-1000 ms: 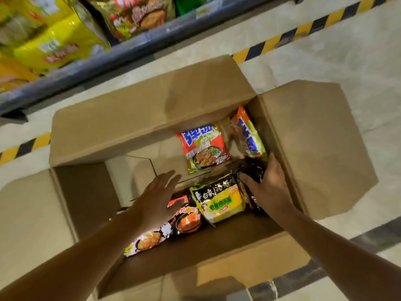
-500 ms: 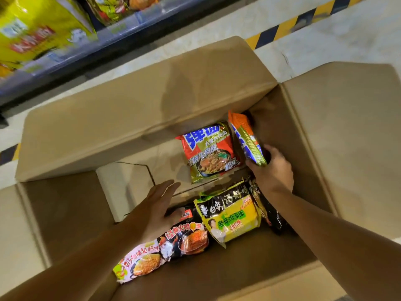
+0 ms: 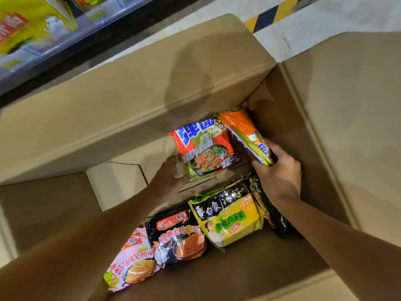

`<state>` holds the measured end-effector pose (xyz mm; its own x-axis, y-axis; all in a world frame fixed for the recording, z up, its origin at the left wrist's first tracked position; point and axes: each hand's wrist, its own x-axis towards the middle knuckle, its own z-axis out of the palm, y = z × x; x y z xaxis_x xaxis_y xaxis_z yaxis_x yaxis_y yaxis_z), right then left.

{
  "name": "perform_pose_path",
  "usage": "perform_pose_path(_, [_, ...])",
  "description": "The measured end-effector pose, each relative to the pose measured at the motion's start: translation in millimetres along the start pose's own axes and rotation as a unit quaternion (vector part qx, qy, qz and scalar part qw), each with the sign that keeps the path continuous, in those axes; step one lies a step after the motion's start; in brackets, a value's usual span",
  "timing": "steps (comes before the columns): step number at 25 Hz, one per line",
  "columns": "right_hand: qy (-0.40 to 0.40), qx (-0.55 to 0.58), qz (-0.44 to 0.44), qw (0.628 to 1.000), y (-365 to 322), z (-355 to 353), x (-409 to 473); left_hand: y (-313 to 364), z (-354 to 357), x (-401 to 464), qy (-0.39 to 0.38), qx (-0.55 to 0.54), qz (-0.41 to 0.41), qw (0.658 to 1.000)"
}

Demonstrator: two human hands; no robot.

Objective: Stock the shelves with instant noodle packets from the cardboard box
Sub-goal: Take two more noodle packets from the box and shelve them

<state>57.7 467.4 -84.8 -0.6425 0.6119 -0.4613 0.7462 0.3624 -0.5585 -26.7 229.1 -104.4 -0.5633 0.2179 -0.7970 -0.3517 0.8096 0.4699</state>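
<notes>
In the head view, the cardboard box (image 3: 217,88) fills the frame with its flaps folded outward, and the noodle packets lie low inside it. The orange packet (image 3: 245,135) stands on edge against the box's right inner wall, its long axis running from upper left to lower right; its lower end is gripped by the right hand (image 3: 280,172), whose fingers are curled round it. Just left of it the red-and-green packet (image 3: 206,151) lies flat, face up. Its lower-left corner is touched by the left hand (image 3: 171,174), fingers nearly straight (whether it is pinched cannot be told). The packet therefore lies to the right of that hand, which is the nearer one to it.

The wrappers are glossy crinkled film, pillow-shaped with crimped ends; the box is matte corrugated board. In the upper left a shelf edge (image 3: 65,46) carries yellow packs (image 3: 28,22).
</notes>
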Motion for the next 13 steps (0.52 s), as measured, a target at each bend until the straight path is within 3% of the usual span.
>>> perform_pose_path(7, [0.003,-0.015,-0.075,0.997,9.1,3.5,-3.3,14.6,37.7,32.7,0.113,-0.239,-0.141,0.954])
perform_pose_path(13, [0.020,0.037,-0.139,0.989,-1.3,-3.5,-15.4,31.7,34.8,12.8,0.079,-0.337,-0.139,0.928])
